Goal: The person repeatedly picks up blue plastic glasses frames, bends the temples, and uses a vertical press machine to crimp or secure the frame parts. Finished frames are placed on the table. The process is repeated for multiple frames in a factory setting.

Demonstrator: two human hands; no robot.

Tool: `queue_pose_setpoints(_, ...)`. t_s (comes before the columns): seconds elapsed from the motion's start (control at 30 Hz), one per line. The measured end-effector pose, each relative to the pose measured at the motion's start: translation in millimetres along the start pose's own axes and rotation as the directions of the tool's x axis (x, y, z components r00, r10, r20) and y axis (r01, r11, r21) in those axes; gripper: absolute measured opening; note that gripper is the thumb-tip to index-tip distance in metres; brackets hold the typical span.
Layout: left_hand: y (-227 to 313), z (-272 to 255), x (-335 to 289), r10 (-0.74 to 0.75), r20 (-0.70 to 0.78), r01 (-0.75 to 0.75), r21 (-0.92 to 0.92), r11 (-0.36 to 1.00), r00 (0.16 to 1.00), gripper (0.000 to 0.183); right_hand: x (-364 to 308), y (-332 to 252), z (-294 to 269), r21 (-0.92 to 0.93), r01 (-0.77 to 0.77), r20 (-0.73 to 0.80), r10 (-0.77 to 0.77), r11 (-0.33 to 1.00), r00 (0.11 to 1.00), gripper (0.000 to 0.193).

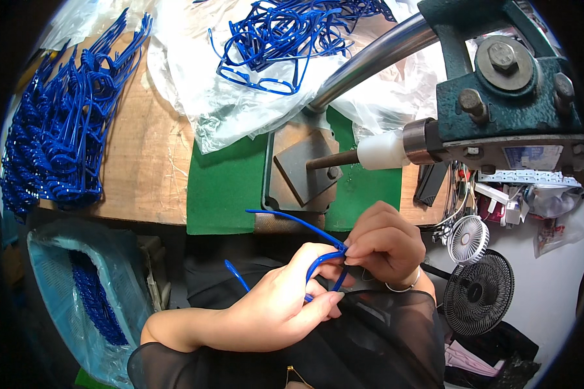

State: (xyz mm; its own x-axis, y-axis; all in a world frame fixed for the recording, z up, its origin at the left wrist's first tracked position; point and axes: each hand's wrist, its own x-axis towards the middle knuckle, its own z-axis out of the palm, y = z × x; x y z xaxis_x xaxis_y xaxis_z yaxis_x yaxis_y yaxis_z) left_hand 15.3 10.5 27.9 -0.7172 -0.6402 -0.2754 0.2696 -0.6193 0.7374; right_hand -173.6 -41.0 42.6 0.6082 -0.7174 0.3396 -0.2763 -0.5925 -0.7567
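A blue eyeglass frame (320,262) is held between my two hands, in front of the bench edge. My left hand (279,301) is closed round its front, with one temple arm sticking out past the fingers. The fingertips of my right hand (389,243) pinch the frame at a corner near the hinge. From that corner the other temple arm (285,216) reaches up and to the left. My fingers cover part of the rims, and whatever small part may sit in the right-hand pinch is hidden.
A green hand press (499,110) stands over a steel plate (308,170) on a green mat (224,185). Blue frames lie in a stack (71,129) at left and a tangled heap (279,39) on plastic behind. A lined bin (52,272) is lower left; fans (479,292) are at right.
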Motion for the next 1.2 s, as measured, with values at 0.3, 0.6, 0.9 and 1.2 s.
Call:
queue_pose_setpoints(0.3,-2,1,0,-0.008,-0.018,0.008,-0.018,1.000,1.000,0.043,3,0,-1,-0.049,0.026,0.057,-0.023,0.998,0.998,0.014)
queue_pose_setpoints(0.6,0,-1,-1,-0.041,0.025,0.045,-0.162,0.986,0.999,0.043,-3,2,5,0.114,-0.103,-0.011,0.105,0.988,0.994,0.014)
queue_pose_setpoints(0.9,0,1,-1,-0.037,0.013,0.038,-0.125,0.991,0.999,0.044,2,1,-2,0.208,-0.229,0.107,0.210,0.951,0.972,0.014)
queue_pose_setpoints(1.2,3,0,-1,-0.042,0.047,0.051,-0.205,0.977,0.998,0.043,-3,5,1,0.158,-0.084,0.002,0.085,0.984,0.996,0.015)
